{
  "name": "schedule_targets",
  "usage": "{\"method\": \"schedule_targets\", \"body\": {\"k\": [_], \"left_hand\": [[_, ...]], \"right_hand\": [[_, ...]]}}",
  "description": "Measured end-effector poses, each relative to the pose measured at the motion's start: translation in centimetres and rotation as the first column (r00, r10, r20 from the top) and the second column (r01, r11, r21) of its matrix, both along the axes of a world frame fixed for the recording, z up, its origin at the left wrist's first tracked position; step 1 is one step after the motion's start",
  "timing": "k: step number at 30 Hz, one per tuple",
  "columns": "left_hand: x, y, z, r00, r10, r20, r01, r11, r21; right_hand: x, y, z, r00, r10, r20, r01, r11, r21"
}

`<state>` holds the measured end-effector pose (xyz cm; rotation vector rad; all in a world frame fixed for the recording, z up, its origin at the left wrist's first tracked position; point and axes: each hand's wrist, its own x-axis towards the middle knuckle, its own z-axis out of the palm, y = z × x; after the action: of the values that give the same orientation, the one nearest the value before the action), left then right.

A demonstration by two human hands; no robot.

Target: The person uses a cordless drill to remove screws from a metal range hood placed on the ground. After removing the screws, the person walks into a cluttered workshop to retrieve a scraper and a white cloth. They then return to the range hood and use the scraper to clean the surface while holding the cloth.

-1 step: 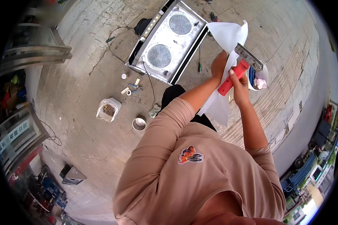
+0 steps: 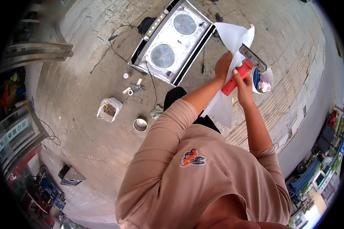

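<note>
Red-handled scraper (image 2: pixel 243 68) sits clamped in the right hand's (image 2: pixel 244 87) fingers; at its ten o'clock, the left hand (image 2: pixel 223 66) meets a white sheet (image 2: pixel 234 36), finger spread hidden.

A white tub (image 2: pixel 117 107) with brown bits (image 2: pixel 109 110) inside sits on the grey floor (image 2: pixel 91 149). Near it are a round pot (image 2: pixel 140 129) and a little white roll (image 2: pixel 129 94). A green screwdriver (image 2: pixel 203 69) lies farther away from them.
</note>
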<state>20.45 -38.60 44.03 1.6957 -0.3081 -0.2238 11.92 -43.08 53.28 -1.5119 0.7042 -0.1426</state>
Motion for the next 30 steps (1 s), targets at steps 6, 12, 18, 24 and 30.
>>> {"method": "schedule_targets", "body": {"k": [6, 12, 18, 24, 30], "left_hand": [[6.1, 9.1, -2.6, 0.925, 0.001, -0.380, -0.005, 1.000, -0.009], [5.9, 14.4, 3.2, 0.948, -0.293, -0.125, 0.294, 0.956, -0.006], [8.1, 13.3, -1.0, 0.917, -0.263, -0.298, 0.320, 0.933, 0.162], [12.9, 8.3, -8.6, 0.904, -0.298, -0.306, 0.333, 0.940, 0.070], [18.4, -1.3, -21.2, 0.818, -0.228, -0.528, 0.151, 0.971, -0.184]], "right_hand": [[6.1, -1.7, -3.2, 0.995, -0.087, 0.056, 0.085, 0.996, 0.038], [11.4, -0.7, -9.2, 0.998, -0.060, 0.010, 0.060, 0.954, -0.295], [15.2, 3.5, -12.1, 0.988, 0.042, -0.150, -0.046, 0.999, -0.026], [19.4, -1.1, -16.8, 0.968, 0.173, -0.181, -0.160, 0.984, 0.081], [26.1, -11.0, -30.9, 0.923, 0.297, -0.245, -0.244, 0.943, 0.225]]}}
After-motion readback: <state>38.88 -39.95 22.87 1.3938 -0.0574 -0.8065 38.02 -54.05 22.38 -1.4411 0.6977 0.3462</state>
